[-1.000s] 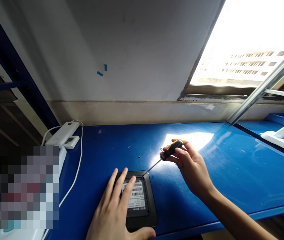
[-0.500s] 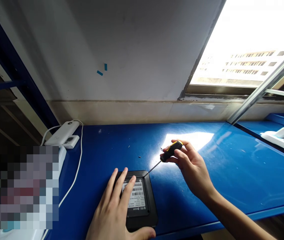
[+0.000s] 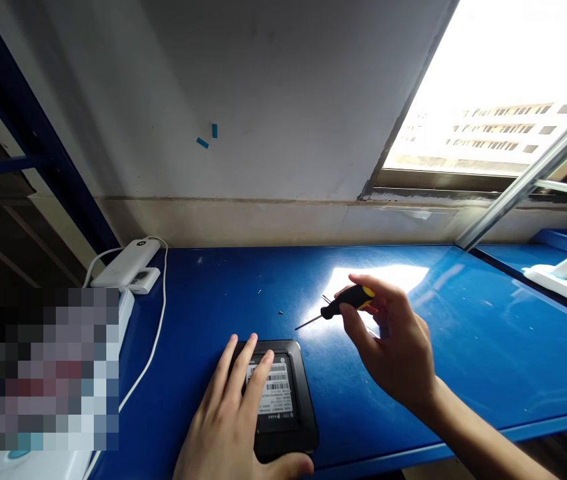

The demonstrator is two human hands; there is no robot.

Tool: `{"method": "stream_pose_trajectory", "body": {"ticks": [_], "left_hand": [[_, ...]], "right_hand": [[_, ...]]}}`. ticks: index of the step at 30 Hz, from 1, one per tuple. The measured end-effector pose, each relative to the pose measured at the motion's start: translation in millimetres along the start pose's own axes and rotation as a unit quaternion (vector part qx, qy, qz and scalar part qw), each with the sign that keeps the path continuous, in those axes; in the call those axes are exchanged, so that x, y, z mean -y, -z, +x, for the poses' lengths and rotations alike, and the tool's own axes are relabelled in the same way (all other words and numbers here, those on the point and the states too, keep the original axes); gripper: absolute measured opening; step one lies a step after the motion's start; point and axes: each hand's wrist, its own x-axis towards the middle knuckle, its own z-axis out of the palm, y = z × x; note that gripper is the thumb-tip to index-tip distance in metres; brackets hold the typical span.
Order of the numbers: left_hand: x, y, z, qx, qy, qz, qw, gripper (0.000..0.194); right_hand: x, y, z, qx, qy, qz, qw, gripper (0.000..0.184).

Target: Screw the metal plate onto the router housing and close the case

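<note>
The screwdriver handle (image 3: 350,297) is black with yellow sections; the shaft (image 3: 309,323) is grey. The flat device (image 3: 286,437) is black, with a white label (image 3: 280,393) carrying dark barcode stripes and text lines. The table (image 3: 468,347) is blue. Two strips (image 3: 214,131) on the grey wall (image 3: 288,100) are light blue.

Left hand (image 3: 228,413) splayed, right (image 3: 397,347) curled.

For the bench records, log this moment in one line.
left hand: spread on black device | right hand: holding screwdriver | tip: off device
</note>
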Motion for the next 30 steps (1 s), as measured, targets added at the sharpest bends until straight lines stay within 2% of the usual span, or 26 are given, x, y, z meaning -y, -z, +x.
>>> {"method": "stream_pose_trajectory", "body": {"ticks": [3,9,16,24,28,30], "left_hand": [[-1.4,2.2,-1.4,0.007,0.005,-0.002,1.0,0.107],[-5.7,4.8,0.7,0.018,0.021,-0.003,1.0,0.106],[-3.3,4.1,0.5,0.017,0.008,-0.006,1.0,0.106],[12.3,-15.0,-3.1,-0.095,-0.067,0.051,0.992,0.105],[18.7,-22.4,-3.0,-0.176,-0.104,0.078,0.976,0.106],[20.0,-24.7,-2.6,-0.213,-0.113,0.078,0.967,0.103]], "right_hand": [[-2.4,-2.9,2.3,-0.005,0.019,0.005,1.0,0.035],[-8.6,-16.8,3.6,0.01,-0.001,0.012,1.0,0.03],[-14.9,-24.4,2.0,0.019,0.034,0.01,0.999,0.029],[-12.1,-18.1,-1.8,0.0,0.028,0.032,0.999,0.033],[-4.4,-2.7,-12.7,-0.018,0.004,0.076,0.997,0.036],[0.4,7.0,-21.4,-0.03,-0.034,0.105,0.993,0.033]]}}
